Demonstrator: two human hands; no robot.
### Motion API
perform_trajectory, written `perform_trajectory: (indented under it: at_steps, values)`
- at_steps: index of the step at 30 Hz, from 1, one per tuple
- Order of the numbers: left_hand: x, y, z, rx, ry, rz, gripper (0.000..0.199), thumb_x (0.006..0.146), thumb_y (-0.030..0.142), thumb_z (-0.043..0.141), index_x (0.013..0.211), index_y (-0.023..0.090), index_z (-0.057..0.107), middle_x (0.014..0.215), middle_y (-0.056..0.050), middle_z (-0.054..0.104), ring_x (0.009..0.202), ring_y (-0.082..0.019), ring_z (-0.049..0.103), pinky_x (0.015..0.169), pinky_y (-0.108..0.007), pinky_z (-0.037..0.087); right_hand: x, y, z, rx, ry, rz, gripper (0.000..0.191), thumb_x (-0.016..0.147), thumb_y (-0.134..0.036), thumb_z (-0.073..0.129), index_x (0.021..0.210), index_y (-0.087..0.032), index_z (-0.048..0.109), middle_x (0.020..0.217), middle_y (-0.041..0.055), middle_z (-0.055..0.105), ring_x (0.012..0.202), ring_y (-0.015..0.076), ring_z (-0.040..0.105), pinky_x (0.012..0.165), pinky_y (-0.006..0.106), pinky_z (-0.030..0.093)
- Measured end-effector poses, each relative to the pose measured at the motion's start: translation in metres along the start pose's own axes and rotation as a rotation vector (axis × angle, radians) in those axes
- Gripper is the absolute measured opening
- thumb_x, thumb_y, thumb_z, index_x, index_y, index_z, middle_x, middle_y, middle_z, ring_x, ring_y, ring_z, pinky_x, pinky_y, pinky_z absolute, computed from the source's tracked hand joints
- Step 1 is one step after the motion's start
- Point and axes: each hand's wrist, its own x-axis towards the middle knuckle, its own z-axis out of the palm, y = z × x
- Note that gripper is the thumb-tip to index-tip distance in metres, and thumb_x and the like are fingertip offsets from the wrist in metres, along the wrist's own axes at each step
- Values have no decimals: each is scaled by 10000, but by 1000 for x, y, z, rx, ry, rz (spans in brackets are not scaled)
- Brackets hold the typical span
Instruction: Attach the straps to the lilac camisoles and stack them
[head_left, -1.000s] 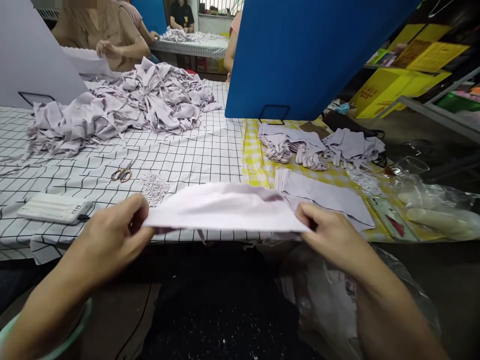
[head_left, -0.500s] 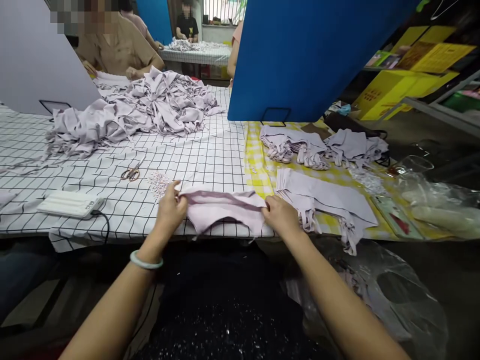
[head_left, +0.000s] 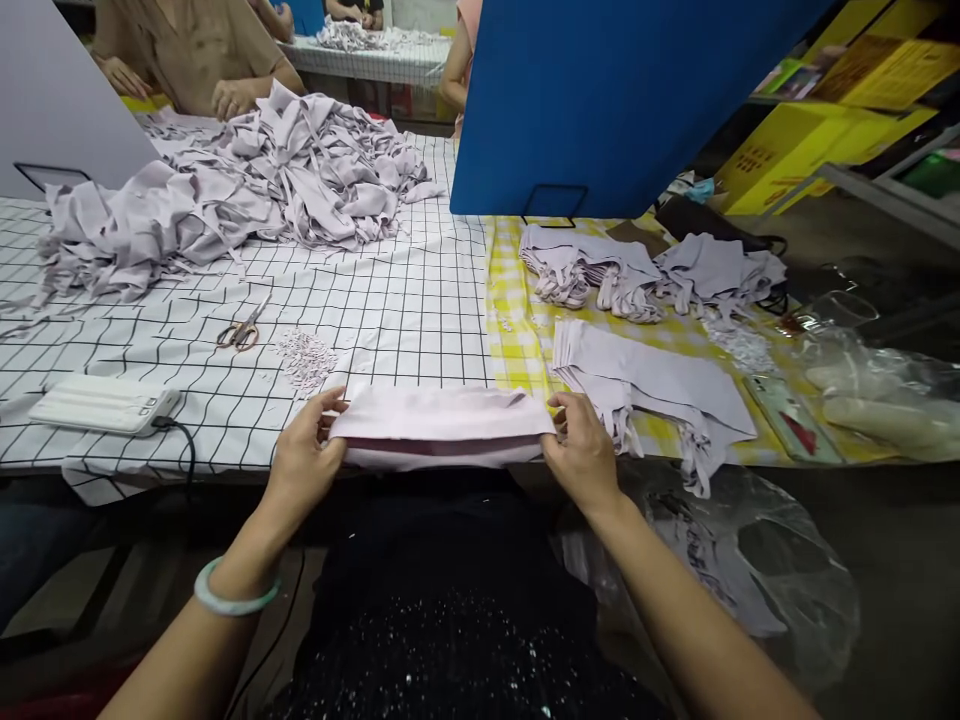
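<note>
A pale pink fabric garment piece (head_left: pixel 442 412), folded into a long band, is stretched sideways at the table's front edge. My left hand (head_left: pixel 309 440) pinches its left end, thumb in front and fingers behind. Its right end is gripped the same way by my right hand (head_left: pixel 583 448). Just to the right lies a fanned stack of similar garment pieces (head_left: pixel 652 380) with straps hanging over the edge. Beyond my left hand are a small heap of fabric snippets (head_left: pixel 306 362) and a pair of scissors (head_left: pixel 241 328).
A large heap of loose garments (head_left: pixel 300 180) covers the back left. Another stack (head_left: pixel 592 262) sits on the yellow checked cloth (head_left: pixel 504 270) below a blue panel (head_left: pixel 570 110). A white power bank (head_left: pixel 105 402), a phone (head_left: pixel 791 418) and co-workers' hands (head_left: pixel 236 97) are also there.
The garment piece, curved at its lower edge before, now shows as a straight folded band, pulled wider. My hands have moved apart and the camera view has tilted down a little.
</note>
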Motion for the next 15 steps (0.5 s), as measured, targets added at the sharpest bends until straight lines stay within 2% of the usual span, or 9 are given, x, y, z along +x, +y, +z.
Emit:
perform_trajectory:
  at_steps: [2, 5, 6, 7, 9, 11, 13, 15]
  values:
    - [2, -1, -7, 45, -98, 117, 547, 766, 212, 531, 1312, 186, 547, 1235, -114, 619, 1062, -234, 623, 938, -392, 528, 5, 0, -7, 36, -106, -78, 311, 767, -37, 474, 1002, -218, 565, 1042, 110, 635, 990, 268, 608, 836, 377, 492]
    - [6, -5, -17, 115, -378, 204, 423, 815, 369, 613, 1214, 228, 622, 1296, -103, 609, 1208, -286, 567, 1049, -445, 472, 10, 3, -20, 114, -428, -219, 282, 783, -90, 531, 1015, -234, 604, 1124, 98, 642, 1059, 287, 594, 902, 430, 489]
    - [9, -7, -18, 119, -402, 190, 399, 840, 432, 607, 1184, 232, 636, 1276, -100, 619, 1192, -287, 577, 1038, -442, 481, 11, 5, -23, 157, -506, -217, 256, 812, -144, 561, 1044, -243, 607, 1150, 92, 639, 1078, 288, 591, 922, 443, 488]
    - [14, -8, -16, 123, -375, 171, 393, 864, 473, 585, 1166, 228, 638, 1248, -101, 627, 1155, -282, 593, 1015, -436, 494, 12, 7, -24, 202, -545, -179, 237, 841, -212, 587, 1074, -251, 603, 1163, 87, 635, 1082, 285, 594, 932, 450, 489]
    - [28, -9, -8, 159, -241, 153, 399, 879, 468, 564, 1170, 201, 619, 1188, -114, 632, 1096, -282, 603, 990, -445, 496, 18, 9, -18, 273, -512, -51, 252, 864, -323, 613, 1105, -254, 587, 1124, 83, 634, 1013, 269, 615, 899, 444, 506]
    - [46, -7, 3, 242, -147, 157, 407, 827, 400, 614, 1165, 173, 604, 1126, -126, 626, 1077, -302, 587, 992, -477, 474, 25, 10, -6, 309, -388, 75, 242, 857, -341, 606, 1078, -243, 598, 1045, 81, 626, 920, 254, 621, 851, 435, 513]
    - [64, -2, 11, 301, -188, 156, 329, 762, 318, 648, 1054, 167, 629, 1015, -110, 622, 1022, -304, 583, 950, -474, 477, 35, 12, 6, 377, -305, 160, 184, 836, -343, 606, 976, -231, 646, 1003, 85, 610, 891, 249, 613, 830, 428, 510]
    - [76, 2, 10, 286, -307, 152, 142, 721, 256, 639, 843, 184, 622, 889, -74, 599, 913, -269, 585, 847, -416, 496, 43, 15, 10, 549, -330, 226, 172, 810, -386, 640, 861, -226, 680, 1011, 84, 611, 922, 246, 612, 825, 407, 511]
